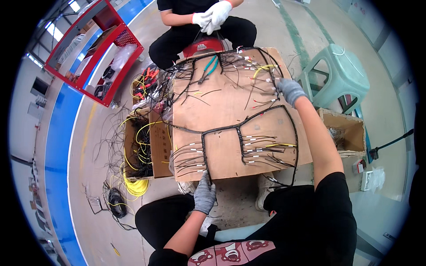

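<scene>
A black taped wiring harness [222,129] with several white-tagged wire branches lies across the near part of a brown board [195,106]. My left hand [205,195], in a grey glove, is closed on its lower left end at the board's near edge. A second black wiring harness [270,57] runs along the far side, with tagged and yellow wires. My right hand [291,91], also grey-gloved, reaches to the right edge with its fingers bent in around that harness's branch; the fingertips are partly hidden. Teal-handled pliers [210,67] rest near the far edge.
Opposite sits a person whose white-gloved hands [213,17] hold dark cables. Cartons [160,144] of wire and a yellow coil [136,186] stand left. A green stool [339,73] and an open carton [353,133] are right; a red rack [113,51] stands far left.
</scene>
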### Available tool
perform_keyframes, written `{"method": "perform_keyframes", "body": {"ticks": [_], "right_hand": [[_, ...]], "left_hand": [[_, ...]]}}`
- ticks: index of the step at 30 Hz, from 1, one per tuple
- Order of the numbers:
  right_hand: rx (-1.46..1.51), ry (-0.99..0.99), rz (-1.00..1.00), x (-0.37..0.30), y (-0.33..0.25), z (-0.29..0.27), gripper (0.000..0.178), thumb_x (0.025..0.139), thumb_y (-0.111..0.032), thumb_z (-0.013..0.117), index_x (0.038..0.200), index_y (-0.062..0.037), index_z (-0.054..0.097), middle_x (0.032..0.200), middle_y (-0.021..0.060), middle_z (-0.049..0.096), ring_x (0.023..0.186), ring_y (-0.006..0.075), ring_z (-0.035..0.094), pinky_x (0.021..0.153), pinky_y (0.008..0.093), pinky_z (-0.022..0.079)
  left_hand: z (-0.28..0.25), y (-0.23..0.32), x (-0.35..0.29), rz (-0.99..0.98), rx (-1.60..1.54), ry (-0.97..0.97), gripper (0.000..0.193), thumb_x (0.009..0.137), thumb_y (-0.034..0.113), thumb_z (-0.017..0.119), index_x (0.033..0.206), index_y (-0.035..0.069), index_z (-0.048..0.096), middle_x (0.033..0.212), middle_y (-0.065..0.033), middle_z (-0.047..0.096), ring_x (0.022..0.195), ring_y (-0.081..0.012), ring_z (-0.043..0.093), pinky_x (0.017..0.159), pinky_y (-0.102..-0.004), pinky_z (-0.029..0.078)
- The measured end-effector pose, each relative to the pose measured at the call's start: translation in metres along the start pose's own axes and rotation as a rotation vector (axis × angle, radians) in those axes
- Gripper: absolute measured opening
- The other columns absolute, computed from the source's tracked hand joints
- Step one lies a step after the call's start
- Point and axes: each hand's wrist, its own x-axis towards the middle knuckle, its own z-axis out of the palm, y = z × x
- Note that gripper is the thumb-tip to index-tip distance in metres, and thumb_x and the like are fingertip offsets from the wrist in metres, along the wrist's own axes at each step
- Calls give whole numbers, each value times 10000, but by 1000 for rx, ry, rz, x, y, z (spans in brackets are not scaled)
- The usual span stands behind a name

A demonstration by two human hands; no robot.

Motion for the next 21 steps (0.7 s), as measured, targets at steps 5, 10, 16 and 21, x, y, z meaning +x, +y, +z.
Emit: {"method": "perform_keyframes", "body": {"ticks": [5,10,16,21], "right_hand": [[83,-93,193,-73,1,22,391,715,1,529,1086,-125,545,1080,149,532,1003,322,533,856,371,442],[242,-278,514,-162,-18,45,404,700,-176,649,1076,-72,546,1066,192,561,985,334,549,844,385,456],[197,-337,687,-241,-71,36,464,669,-281,698,1040,-45,550,1065,194,575,1009,330,549,856,390,453],[351,-278,911,-260,-111,27,368,696,-140,655,1028,-51,521,1057,207,581,1014,348,554,834,410,463]], "left_hand": [[-23,22,-3,-68,-21,-101,571,807,166,524,1321,46,306,1196,-191,503,1031,-319,532,875,-379,430],[-16,14,-4,60,119,2,598,802,160,547,1329,45,290,1187,-196,509,1055,-311,523,891,-360,424],[-19,13,-7,47,139,-55,617,806,206,520,1344,42,266,1211,-200,485,1062,-313,513,891,-386,422],[-19,7,-5,70,179,-54,638,812,222,516,1358,48,233,1221,-207,474,1065,-312,510,888,-396,421]]}}
